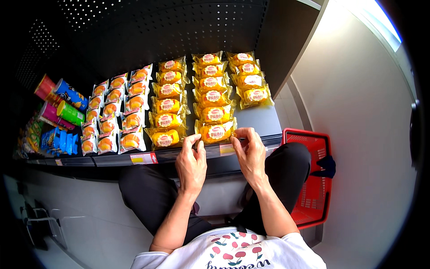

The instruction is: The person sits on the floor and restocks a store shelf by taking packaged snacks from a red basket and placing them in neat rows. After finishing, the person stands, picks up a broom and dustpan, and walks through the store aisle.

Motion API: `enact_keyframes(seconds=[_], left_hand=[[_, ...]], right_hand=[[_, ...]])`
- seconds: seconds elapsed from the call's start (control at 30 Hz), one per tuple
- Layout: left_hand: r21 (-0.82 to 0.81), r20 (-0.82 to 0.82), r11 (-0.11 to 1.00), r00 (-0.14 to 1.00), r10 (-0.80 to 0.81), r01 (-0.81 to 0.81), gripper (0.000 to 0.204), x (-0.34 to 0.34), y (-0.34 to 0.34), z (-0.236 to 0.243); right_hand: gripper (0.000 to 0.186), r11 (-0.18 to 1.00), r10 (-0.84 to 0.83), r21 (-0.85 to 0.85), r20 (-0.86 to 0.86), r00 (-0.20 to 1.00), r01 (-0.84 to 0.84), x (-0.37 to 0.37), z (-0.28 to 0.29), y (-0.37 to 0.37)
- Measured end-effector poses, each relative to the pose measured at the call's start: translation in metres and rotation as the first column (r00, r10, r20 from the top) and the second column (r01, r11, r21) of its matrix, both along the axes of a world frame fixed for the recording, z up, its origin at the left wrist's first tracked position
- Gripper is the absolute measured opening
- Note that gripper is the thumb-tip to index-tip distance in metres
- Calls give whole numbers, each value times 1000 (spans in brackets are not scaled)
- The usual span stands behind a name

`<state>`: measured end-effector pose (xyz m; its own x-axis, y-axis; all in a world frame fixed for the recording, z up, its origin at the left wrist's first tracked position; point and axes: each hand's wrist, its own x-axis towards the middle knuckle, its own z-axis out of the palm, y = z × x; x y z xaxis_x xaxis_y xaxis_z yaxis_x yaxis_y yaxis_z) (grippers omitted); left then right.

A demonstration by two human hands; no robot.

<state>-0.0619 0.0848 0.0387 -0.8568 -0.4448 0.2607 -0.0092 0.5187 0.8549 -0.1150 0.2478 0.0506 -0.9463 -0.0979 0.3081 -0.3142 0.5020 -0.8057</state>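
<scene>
My left hand (191, 165) and my right hand (251, 154) are at the two sides of a yellow wrapped bread (216, 132). It is the front pack of the middle yellow column, at the shelf's front edge. Thumb and fingertips of each hand pinch toward the clear ends of its wrapper. Behind it several like packs stand in line. To the left runs another column of yellow bread packs (166, 120), and a shorter column (253, 80) stands to the right, farther back.
White-wrapped pastries (107, 125) fill several columns on the left. Beyond them are snack canisters (70, 112) and blue bags (58, 141). A red shopping basket (320, 197) with a dark cloth (325, 167) sits right of my knee. A pale wall (358, 125) rises at the right.
</scene>
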Motion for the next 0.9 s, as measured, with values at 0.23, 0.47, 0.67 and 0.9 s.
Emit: enact_keyframes(seconds=[0.23,0.47,0.67,0.9], left_hand=[[-64,30,998,1000,2,0,30,6,4,4],[-120,-9,993,1000,1,-2,33,9,1,5],[-149,-355,988,930,-96,45,27,20,11,12],[-44,-265,979,943,-202,198,11,47,31,-7]], right_hand=[[24,1000,6,2,-22,1000,-6,3,-1,1],[22,999,-1,-39,-33,999,0,7,4,0],[22,985,-84,-166,-218,972,47,29,15,41],[19,909,-417,-135,-314,853,395,92,-2,165]])
